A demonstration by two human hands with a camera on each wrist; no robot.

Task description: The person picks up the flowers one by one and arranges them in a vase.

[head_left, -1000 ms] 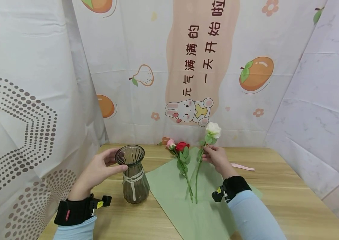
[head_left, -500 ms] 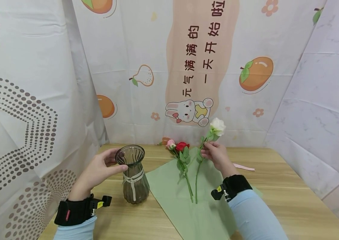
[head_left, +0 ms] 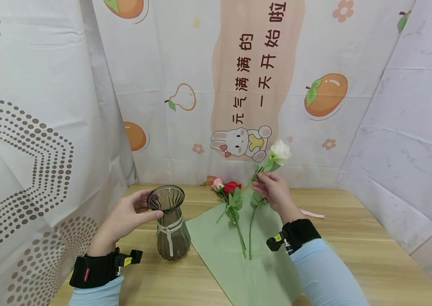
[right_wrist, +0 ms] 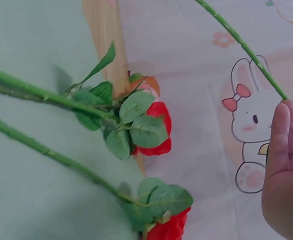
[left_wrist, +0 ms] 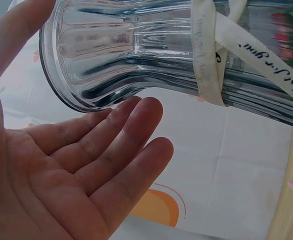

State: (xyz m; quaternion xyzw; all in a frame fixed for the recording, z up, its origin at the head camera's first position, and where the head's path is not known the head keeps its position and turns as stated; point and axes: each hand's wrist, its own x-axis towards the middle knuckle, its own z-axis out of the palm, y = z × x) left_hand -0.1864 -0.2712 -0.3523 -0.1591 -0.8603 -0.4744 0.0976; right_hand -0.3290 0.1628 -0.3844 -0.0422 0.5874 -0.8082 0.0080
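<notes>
My left hand (head_left: 133, 214) holds the upright grey ribbed glass vase (head_left: 173, 242) by its flared neck, thumb on the near side and fingers around the far side. A cream ribbon (left_wrist: 209, 55) with "Just for you" lettering is tied round the vase. My right hand (head_left: 275, 193) pinches the green stem of a white rose (head_left: 280, 151) raised over the back of the table; its stem (right_wrist: 246, 47) slants away from the fingertips. Close below this hand lies a red rose (right_wrist: 169, 227), mostly hidden behind it in the head view.
Another red rose (head_left: 232, 187) and a pink rose (head_left: 217, 183) lie on green wrapping paper (head_left: 219, 246) between the hands. A pink ribbon strip (head_left: 313, 213) is at the right on the wooden table (head_left: 368, 255). Printed curtains (head_left: 162, 140) enclose the back and sides.
My right hand has lifted the white rose up, its bloom tilting further right and its stem coming up off the paper. The left hand and vase have stayed in place.
</notes>
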